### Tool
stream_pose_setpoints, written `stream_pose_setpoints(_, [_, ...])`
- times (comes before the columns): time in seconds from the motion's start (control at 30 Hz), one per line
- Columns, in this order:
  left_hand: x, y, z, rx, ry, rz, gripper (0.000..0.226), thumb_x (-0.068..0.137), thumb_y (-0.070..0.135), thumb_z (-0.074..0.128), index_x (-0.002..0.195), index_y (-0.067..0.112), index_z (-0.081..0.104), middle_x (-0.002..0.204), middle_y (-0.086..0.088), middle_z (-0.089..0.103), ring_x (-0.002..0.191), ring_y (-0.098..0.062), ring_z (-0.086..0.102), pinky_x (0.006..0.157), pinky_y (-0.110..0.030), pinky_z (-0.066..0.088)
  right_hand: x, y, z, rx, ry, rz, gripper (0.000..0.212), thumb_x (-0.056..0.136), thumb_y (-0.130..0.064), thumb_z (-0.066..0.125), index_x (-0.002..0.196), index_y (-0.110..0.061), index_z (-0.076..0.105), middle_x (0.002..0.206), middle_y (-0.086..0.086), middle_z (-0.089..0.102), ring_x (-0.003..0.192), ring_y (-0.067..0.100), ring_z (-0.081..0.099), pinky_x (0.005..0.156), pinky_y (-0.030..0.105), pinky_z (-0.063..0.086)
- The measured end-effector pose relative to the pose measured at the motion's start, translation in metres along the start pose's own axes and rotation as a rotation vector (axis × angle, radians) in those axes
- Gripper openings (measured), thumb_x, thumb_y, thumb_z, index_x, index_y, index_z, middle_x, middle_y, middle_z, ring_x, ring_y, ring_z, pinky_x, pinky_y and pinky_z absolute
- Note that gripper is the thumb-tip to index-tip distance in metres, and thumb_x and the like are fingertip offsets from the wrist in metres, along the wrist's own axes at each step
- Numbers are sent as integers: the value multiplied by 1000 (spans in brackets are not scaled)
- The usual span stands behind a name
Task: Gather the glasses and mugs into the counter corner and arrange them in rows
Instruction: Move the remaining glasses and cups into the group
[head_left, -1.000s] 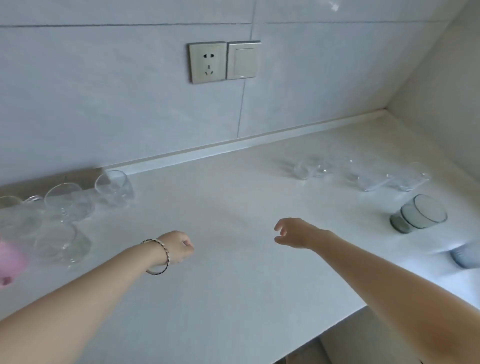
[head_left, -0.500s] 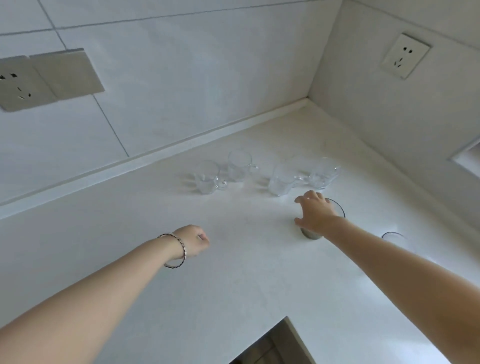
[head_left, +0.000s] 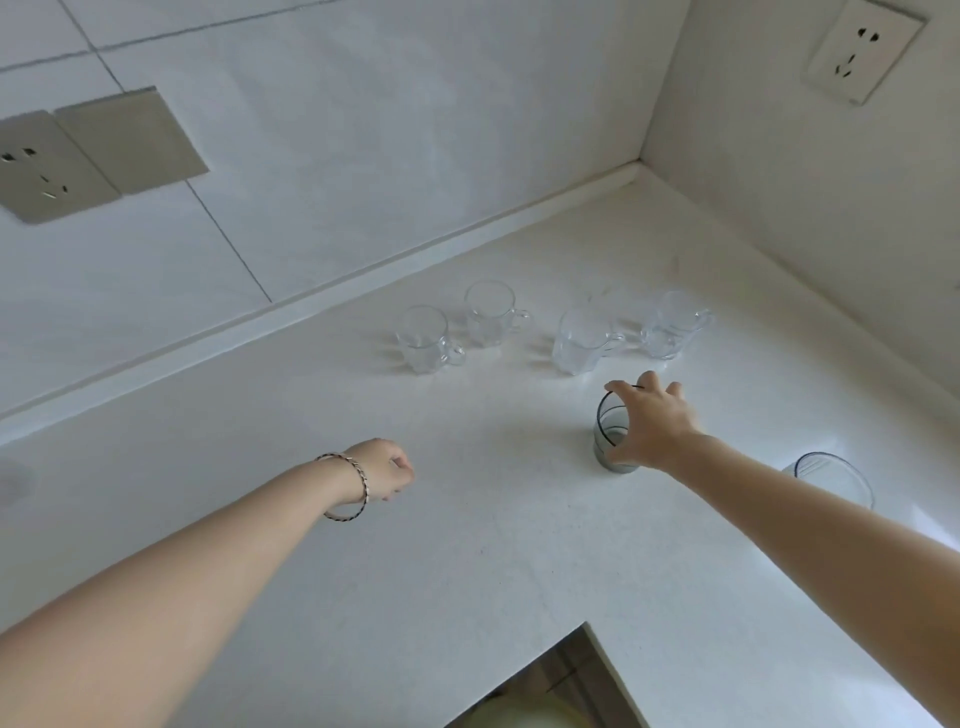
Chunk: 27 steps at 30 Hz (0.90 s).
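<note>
Several clear glass mugs stand in a loose row near the back wall: one (head_left: 423, 339), a second (head_left: 491, 313), a third (head_left: 579, 340) and a fourth (head_left: 670, 325) nearest the corner. In front of them a grey tinted glass (head_left: 608, 431) stands upright, and my right hand (head_left: 652, 423) wraps around its rim and side from the right. My left hand (head_left: 387, 470), with a bracelet at the wrist, hovers in a loose fist over the counter, holding nothing. A pale blue glass (head_left: 831, 475) stands at the right, partly behind my right forearm.
The white counter (head_left: 467, 545) meets tiled walls at the back and right, forming a corner (head_left: 636, 171). Its front edge has a cutout (head_left: 561, 675) below. Wall sockets sit at left (head_left: 36, 171) and upper right (head_left: 862, 49).
The view has swung right from the left cluster of glasses to the corner. My right hand reached forward and closed around the grey glass. My left hand stayed fisted.
</note>
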<state>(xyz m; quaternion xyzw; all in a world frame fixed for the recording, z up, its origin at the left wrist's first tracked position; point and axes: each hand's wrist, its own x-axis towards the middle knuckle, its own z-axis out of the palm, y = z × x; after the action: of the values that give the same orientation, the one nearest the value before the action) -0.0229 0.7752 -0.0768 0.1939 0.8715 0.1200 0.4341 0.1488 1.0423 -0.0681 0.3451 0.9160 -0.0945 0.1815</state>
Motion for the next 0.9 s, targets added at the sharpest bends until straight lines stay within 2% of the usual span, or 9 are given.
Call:
stream_pose_setpoints(0.23, [-31,-72,-16,-115,70,-67,16,87,19,46,73,25,53,77,6,63,79,-15,63,54,-19,39,-23,-120,7,11,-36,-299,84,66,-42,70,140,-36,30,130,3,37,117,29,39,85,34,48])
stream_pose_setpoints(0.33, [-52,-126,-22,-177,114,-110,17,86,19,47,72,26,53,77,3,63,80,-17,63,62,-21,41,-39,-185,13,-12,-46,-434,84,67,-43,70,140,-36,29,131,2,36,117,28,39,86,35,48])
stream_pose_setpoints(0.43, [-76,-192,-31,-235,156,-155,19,86,20,47,70,28,53,70,8,60,76,-15,61,61,-19,40,-57,-256,24,-35,-56,-536,85,67,-43,71,141,-36,28,133,1,36,118,27,39,87,33,47])
stream_pose_setpoints(0.57, [-113,-294,-42,-283,175,-221,19,85,20,46,70,29,52,70,8,59,74,-15,61,66,-21,43,-89,-354,42,-44,-74,-600,86,66,-42,71,140,-34,28,134,0,35,119,26,38,88,34,47])
stream_pose_setpoints(0.67, [-141,-368,-49,-305,177,-264,20,85,20,46,69,29,51,66,11,56,63,-9,57,56,-19,40,-114,-427,58,-51,-96,-621,86,66,-42,71,140,-33,29,133,0,36,118,27,39,89,34,47])
stream_pose_setpoints(0.77, [-164,-432,-58,-303,199,-301,11,86,21,46,80,23,55,66,12,52,74,-14,55,64,-21,40,-135,-496,73,-54,-122,-649,87,66,-41,72,141,-32,29,133,1,36,118,27,40,91,34,46])
stream_pose_setpoints(0.83, [-179,-467,-64,-303,201,-321,14,87,19,46,91,21,60,65,13,50,78,-16,54,71,-21,39,-146,-538,80,-60,-129,-670,87,67,-41,72,142,-32,28,134,2,36,118,28,40,93,35,45])
stream_pose_setpoints(0.9, [-192,-495,-68,-309,190,-327,17,87,18,46,94,23,61,63,12,49,75,-17,52,63,-21,39,-153,-577,85,-57,-116,-680,88,67,-41,72,142,-31,28,134,3,36,118,29,40,95,36,46])
